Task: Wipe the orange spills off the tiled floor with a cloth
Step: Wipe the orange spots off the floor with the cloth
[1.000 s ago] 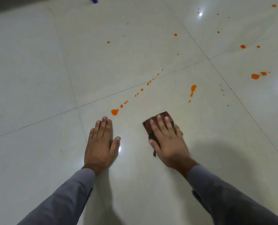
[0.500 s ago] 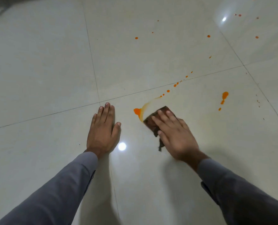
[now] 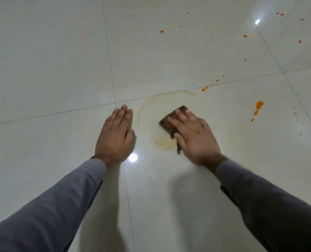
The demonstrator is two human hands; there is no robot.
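Note:
A dark brown cloth [image 3: 170, 120] lies on the pale tiled floor [image 3: 60, 60], pressed flat under the straight fingers of my right hand [image 3: 194, 135]. Around the cloth curves a faint orange smear [image 3: 162, 142]. My left hand [image 3: 117, 133] rests flat on the floor to the left of the smear, holding nothing. A larger orange spill [image 3: 259, 104] sits to the right of the cloth. A short line of small orange drops [image 3: 204, 88] runs along the tile joint beyond it.
Several more orange drops dot the far tiles, among them one [image 3: 161, 31] at the top middle and one [image 3: 245, 35] at the top right. Grout lines cross just above my left hand. A lamp's reflection [image 3: 133, 157] shines between my wrists.
My right hand has swept the cloth over the big drop and the near drops of the line. They are now a thin curved smear. My left hand stayed planted.

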